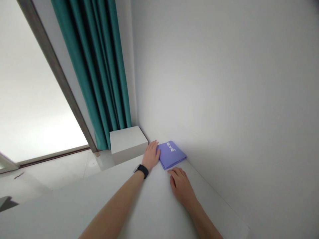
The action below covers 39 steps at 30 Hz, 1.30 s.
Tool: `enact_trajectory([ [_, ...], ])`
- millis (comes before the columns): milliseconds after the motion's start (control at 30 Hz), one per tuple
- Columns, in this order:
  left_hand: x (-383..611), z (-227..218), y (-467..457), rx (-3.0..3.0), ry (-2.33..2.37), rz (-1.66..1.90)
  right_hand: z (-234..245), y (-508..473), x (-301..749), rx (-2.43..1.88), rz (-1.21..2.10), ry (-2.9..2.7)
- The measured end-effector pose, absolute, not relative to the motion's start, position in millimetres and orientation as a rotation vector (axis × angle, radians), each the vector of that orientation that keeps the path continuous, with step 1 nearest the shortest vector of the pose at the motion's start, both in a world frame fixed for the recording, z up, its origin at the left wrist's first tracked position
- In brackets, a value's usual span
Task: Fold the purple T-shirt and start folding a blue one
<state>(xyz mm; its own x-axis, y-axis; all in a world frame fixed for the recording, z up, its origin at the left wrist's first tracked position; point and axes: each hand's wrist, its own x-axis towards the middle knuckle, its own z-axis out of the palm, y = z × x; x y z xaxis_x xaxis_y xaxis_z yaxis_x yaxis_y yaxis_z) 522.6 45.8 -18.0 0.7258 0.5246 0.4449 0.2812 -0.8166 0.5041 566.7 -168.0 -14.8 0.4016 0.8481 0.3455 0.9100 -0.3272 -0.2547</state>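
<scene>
A flat purple folded item with white lettering lies on the white tabletop, close to the wall; I cannot tell whether it is a bag or a folder. My left hand rests at its left edge, fingers stretched out and the thumb against it. A dark watch is on the left wrist. Just in front of the item's near edge, my right hand lies on the tabletop with its fingers loosely bent and apart, holding nothing.
Past the tabletop's far edge stands a low white cabinet in the corner. Teal curtains hang behind it, beside a bright glass door. A plain wall runs along the right side. Pale floor shows at left.
</scene>
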Motion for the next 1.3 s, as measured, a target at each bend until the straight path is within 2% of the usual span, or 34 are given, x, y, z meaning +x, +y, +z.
enact_trajectory([
  [133, 507, -21, 19, 2.832, 0.262, 0.792, -18, -167, 571, -2.321, -0.261, -1.443],
  [433, 492, -28, 0, 2.853, 0.522, 0.589, -22, -167, 576, -2.361, -0.330, -1.437],
  [667, 442, -20, -21, 2.847, 0.652, 0.465, -16, -172, 575, -2.401, -0.341, -1.471],
  [1300, 358, -30, -49, 2.877, 0.705, 0.462, -22, -170, 526, -2.371, -0.402, -1.596],
])
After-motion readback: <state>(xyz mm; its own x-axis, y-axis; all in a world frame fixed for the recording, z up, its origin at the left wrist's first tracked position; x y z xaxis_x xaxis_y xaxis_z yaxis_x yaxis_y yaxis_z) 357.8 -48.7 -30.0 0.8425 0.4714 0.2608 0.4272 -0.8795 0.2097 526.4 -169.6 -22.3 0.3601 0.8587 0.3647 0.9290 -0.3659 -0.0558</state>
